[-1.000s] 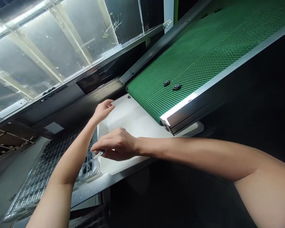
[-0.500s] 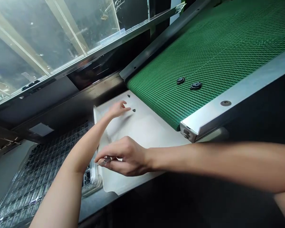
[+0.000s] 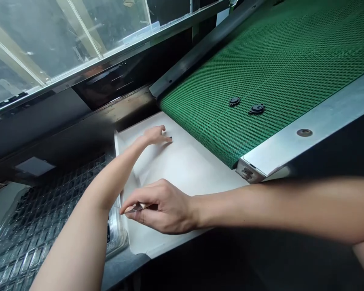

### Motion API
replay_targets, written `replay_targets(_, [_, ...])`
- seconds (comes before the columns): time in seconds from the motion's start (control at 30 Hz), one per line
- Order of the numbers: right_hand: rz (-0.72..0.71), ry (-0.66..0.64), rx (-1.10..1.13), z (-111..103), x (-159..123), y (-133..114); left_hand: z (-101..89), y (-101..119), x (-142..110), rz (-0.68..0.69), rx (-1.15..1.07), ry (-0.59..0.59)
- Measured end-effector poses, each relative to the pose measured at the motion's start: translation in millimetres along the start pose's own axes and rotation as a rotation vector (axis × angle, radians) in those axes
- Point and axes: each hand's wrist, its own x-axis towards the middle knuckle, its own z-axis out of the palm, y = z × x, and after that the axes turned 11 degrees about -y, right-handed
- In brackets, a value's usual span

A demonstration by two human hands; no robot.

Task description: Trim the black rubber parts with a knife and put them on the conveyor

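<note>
My left hand reaches over the white sheet-like tray, its fingers bent and apart. One fingertip is at a small black part and seems to touch it; the fingers partly cover the spot. My right hand is closed, thumb and forefinger pinching slim metal tweezers above the tray's near left side. Their tips point left, and much of the tool is hidden in the hand.
A green mesh conveyor belt with a metal side rail ends at the tray. Two black round parts with side tabs lie on the belt. Clear plastic compartment trays stand at left, below a glass-panelled frame.
My left hand has moved slightly right, up to the nearer small part. The farther small part no longer shows. The view has shifted a little; my right hand keeps the tweezers.
</note>
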Motion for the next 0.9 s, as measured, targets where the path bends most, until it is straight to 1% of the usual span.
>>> replay_targets(0.1, [-0.019, 0.000, 0.002, 0, 0, -3, 15.9, 16, 8, 0.069, 0.029, 0.037])
replay_targets(0.17, [-0.046, -0.013, 0.009, -1, 0, -5, 25.4, 22, 10, 0.114, 0.041, 0.054])
replay_targets(0.27, [-0.034, -0.034, 0.006, -1, -1, -7, 31.1, 25, 9, 0.155, 0.044, 0.057])
replay_targets(0.43, [0.043, -0.090, 0.001, 0, -4, -8, 24.0, 24, 2, 0.135, 0.014, 0.000])
replay_targets(0.6, [-0.020, -0.065, -0.010, -1, -4, -5, 11.8, 27, -9, 0.137, -0.027, -0.093])
replay_targets(0.67, [-0.034, -0.075, -0.019, -3, -4, -7, 7.6, 28, -16, 0.132, -0.066, -0.125])
replay_targets(0.77, [-0.009, -0.126, -0.072, -6, -5, -18, 8.0, 31, -36, 0.099, -0.191, -0.184])
replay_targets(0.83, [0.051, -0.161, -0.138, -9, -6, -26, 11.5, 32, -48, 0.081, -0.304, -0.212])
replay_targets(0.9, [0.118, -0.187, -0.236, -13, -5, -30, 13.0, 32, -54, 0.065, -0.404, -0.216])
